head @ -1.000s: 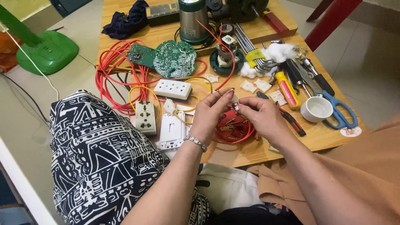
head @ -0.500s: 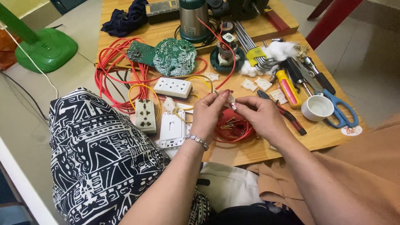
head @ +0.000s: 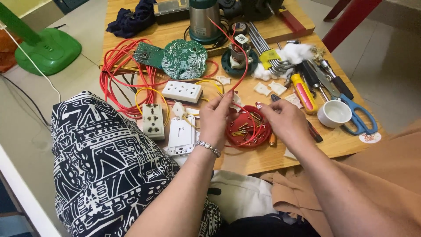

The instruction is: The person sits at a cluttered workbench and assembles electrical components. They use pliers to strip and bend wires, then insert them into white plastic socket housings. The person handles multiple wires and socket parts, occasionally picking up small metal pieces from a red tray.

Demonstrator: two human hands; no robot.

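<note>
My left hand [head: 215, 119] pinches the bare end of a thin red wire [head: 244, 66] that arcs up toward the steel jug [head: 205, 19]. My right hand [head: 285, 120] hovers just right of a shallow red lid [head: 248, 128] holding several brass screws, fingers curled with nothing clearly in them. The two hands are now a hand's width apart above the lid. A white switch plate [head: 181, 134] lies left of my left wrist, which wears a bracelet.
On the wooden table [head: 263, 160]: white sockets [head: 181, 91], a beige socket [head: 153, 120], red cable coil [head: 118, 74], green circuit board [head: 182, 59], yellow-handled screwdriver [head: 303, 93], white cup [head: 334, 113], blue scissors [head: 359, 116]. A green fan base [head: 46, 50] stands on the floor.
My hands were together working a small part at the wire end; now they have separated, the left keeping the wire, the right lowered beside the red lid.
</note>
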